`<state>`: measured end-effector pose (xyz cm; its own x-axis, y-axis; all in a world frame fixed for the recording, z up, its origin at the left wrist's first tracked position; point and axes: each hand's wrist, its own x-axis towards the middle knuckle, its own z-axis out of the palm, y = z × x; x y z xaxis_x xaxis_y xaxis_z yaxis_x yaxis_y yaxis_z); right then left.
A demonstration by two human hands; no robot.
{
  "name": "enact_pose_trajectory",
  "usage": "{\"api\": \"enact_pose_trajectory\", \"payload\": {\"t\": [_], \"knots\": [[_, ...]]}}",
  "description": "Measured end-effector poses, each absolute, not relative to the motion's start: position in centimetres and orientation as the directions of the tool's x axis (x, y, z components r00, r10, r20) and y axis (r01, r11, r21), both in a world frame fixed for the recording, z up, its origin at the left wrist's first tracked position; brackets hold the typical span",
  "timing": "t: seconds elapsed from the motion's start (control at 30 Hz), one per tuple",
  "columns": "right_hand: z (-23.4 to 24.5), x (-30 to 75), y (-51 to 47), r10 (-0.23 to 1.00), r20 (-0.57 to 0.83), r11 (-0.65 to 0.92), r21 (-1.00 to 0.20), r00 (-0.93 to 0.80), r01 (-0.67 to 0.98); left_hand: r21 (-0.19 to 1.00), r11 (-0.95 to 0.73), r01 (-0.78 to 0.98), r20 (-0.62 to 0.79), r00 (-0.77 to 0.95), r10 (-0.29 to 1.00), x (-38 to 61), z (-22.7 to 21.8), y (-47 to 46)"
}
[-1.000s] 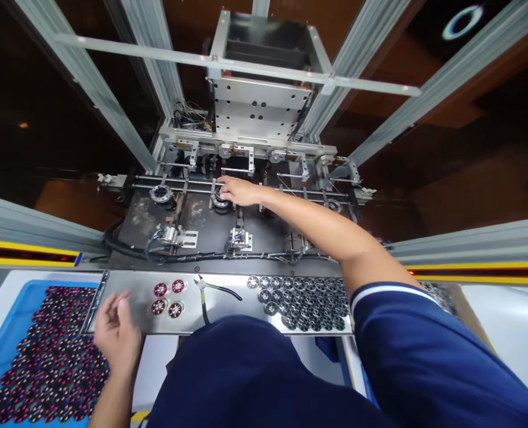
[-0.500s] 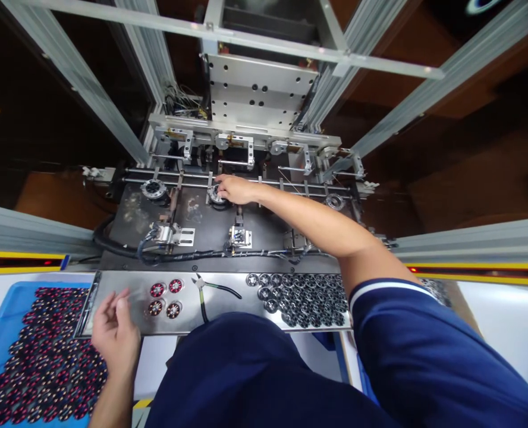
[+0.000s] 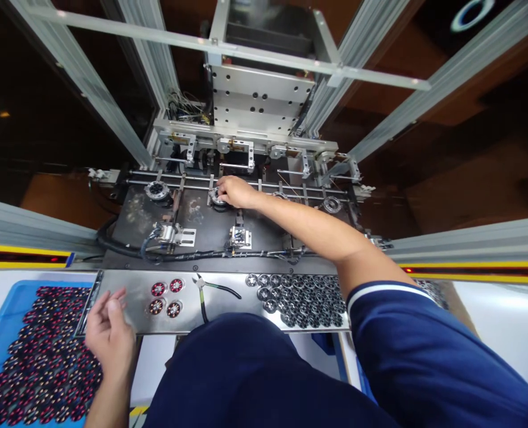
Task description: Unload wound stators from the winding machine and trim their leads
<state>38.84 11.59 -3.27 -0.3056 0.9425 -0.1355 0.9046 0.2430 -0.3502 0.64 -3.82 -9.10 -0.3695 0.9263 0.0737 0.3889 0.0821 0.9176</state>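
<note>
My right hand (image 3: 233, 191) reaches far into the machine and its fingers close round a round metal stator part (image 3: 217, 198) seated on the middle fixture of the black machine bed (image 3: 201, 220). My left hand (image 3: 107, 333) hovers at the left end of the steel shelf (image 3: 125, 297), fingers loosely curled with nothing visible in them. Just right of it lie several red wound stators (image 3: 166, 297). A second round part (image 3: 157, 190) sits on the left fixture.
A blue tray (image 3: 5, 315) full of red wound stators is at the lower left. Cutting pliers (image 3: 204, 291) lie mid-shelf, and a heap of bare black stators (image 3: 299, 292) covers its right end. Aluminium frame rails and a winding head (image 3: 259, 107) stand over the bed.
My right hand stays on the middle fixture part. My left hand has drifted slightly left and down along the shelf edge. The view shifts a little.
</note>
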Motion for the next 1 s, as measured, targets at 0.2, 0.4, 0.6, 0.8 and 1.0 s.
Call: {"api": "enact_pose_trajectory", "payload": {"t": [0.2,0.4,0.6,0.8,1.0], "knots": [[-2.2,39.4,7.9,0.903,-0.162,0.364,-0.2,-0.397,0.91,0.92,0.028,0.39,0.148,-0.413,0.899,-1.1,-7.3,-4.8],[-2.0,38.7,7.7,0.901,-0.186,0.377,-0.105,-0.391,0.92,0.922,-0.06,0.383,0.202,-0.344,0.917,-0.2,-5.8,-6.5],[1.6,37.3,3.6,0.944,0.045,0.329,-0.114,-0.326,0.937,0.909,-0.136,0.394,0.179,-0.074,0.981,2.2,-5.8,-8.1],[-2.2,35.6,-14.2,0.909,0.292,0.385,-0.321,-0.296,0.865,0.89,-0.135,0.436,0.085,0.134,0.987,3.2,-6.7,-9.2],[-10.5,34.1,-25.4,0.978,0.157,0.181,-0.325,-0.136,0.928,0.882,-0.115,0.458,-0.02,0.28,0.96,5.2,-7.3,-9.0]]}}
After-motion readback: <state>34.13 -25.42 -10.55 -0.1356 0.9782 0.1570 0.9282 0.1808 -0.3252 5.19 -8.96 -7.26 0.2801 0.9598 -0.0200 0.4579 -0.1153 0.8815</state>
